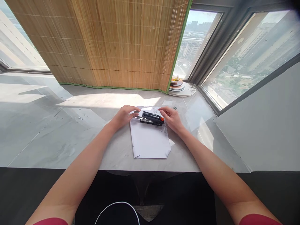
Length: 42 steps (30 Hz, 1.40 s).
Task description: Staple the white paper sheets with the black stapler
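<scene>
A black stapler (152, 118) with an orange end piece lies on white sheets of paper (151, 140). A metal part sticks out from its left end. My left hand (124, 116) is closed at that end, a small grey strip of staples (136, 112) between thumb and fingers. Beside the stapler's orange end is my right hand (172, 118), its thumb and forefinger slightly apart with nothing seen between them; its other fingers are partly hidden. Beyond the right hand, small grey strips (175, 108) lie on the countertop.
The pale marble-look countertop (77, 140) runs along the windows. A bamboo blind (112, 47) with green edging hangs at the back. Stacked plates (179, 87) stand in the right back corner, by the window frame (208, 50). A white panel (264, 118) slopes along the right.
</scene>
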### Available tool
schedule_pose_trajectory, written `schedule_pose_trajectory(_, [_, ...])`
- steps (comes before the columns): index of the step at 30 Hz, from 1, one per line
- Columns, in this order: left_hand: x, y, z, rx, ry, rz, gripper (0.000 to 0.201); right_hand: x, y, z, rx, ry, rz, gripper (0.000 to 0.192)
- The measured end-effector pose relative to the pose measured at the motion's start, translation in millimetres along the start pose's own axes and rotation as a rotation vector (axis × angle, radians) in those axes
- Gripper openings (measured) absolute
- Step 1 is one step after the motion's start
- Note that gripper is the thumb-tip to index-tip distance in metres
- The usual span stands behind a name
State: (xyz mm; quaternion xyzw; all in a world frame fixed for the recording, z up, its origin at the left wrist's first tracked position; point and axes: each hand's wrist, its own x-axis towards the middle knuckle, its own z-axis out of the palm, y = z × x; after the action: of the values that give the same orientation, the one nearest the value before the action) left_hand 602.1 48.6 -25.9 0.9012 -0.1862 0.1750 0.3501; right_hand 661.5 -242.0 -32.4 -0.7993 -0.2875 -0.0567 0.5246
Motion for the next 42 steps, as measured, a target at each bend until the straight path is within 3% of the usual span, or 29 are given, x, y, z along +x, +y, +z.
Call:
schedule_pose_trajectory(6, [1,-2,5.2,-0.043,-0.123,0.040,0.018,0,2,0,0.033,-0.022,0.003,0.036])
schedule_pose_trajectory(23, [-3,4,2.5,-0.130,-0.137,-0.067,0.020,0,1,0,0.031,-0.041,0.008,0.033])
schedule_pose_trajectory(28, [-2,-2,3.0,-0.117,-0.108,0.023,0.019,-2,-2,0,-0.019,-0.175,-0.144,0.031])
schedule_pose_trajectory(32, [-1,-11,-0.7,-0.120,-0.140,0.143,0.013,-4,-3,7,-0.177,-0.288,-0.266,0.042])
schedule_pose_trajectory(38, [-7,-21,-16.5,-0.141,-0.131,0.095,0.014,-3,3,13,-0.220,-0.262,-0.219,0.024])
schedule_pose_trajectory(42, [-10,-16,-21.8,-0.190,-0.157,0.070,0.013,-1,2,8,-0.167,-0.217,-0.234,0.019])
